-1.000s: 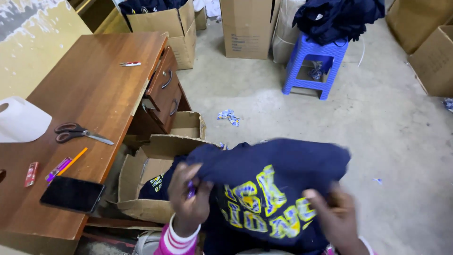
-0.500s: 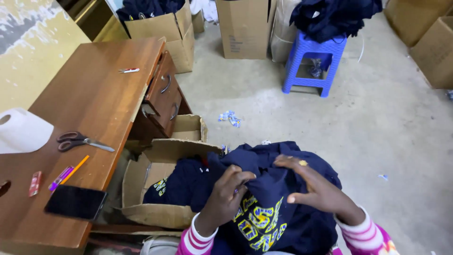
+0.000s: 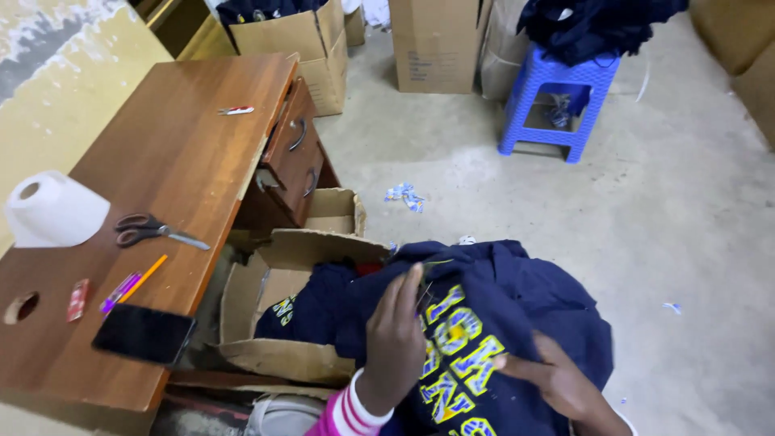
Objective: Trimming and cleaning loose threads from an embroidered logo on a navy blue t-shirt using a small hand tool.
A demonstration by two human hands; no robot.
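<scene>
Two hands work a navy sweatshirt (image 3: 517, 323) with yellow-and-blue lettering, spread across the person's lap at the bottom of the view. The left hand (image 3: 395, 335) lies back-up on the cloth, fingers long and together, their tips pressing a fold beside the lettering; it is not closed around anything that I can make out. The right hand (image 3: 557, 379) lies lower on the garment with fingers bent onto the fabric below the print, and whether it pinches cloth or only rests there I cannot tell.

Half a second ago both hands were higher on the bundle, the right one splayed wide across the top; now the right has dropped toward the hem side and the left has slid up to the edge of the print. More of the lettering shows flat than it did, so the garment seems to be getting smoothed or turned over rather than lifted away.

Just left of the lap an open cardboard box (image 3: 274, 355) holds another dark garment. Further left stands the wooden desk (image 3: 186, 153), carrying scissors (image 3: 153, 231), a tissue roll (image 3: 52, 211), a black phone (image 3: 144, 334) and an orange pencil (image 3: 144, 278). A blue plastic stool (image 3: 557, 97) stands well apart on the concrete floor.
</scene>
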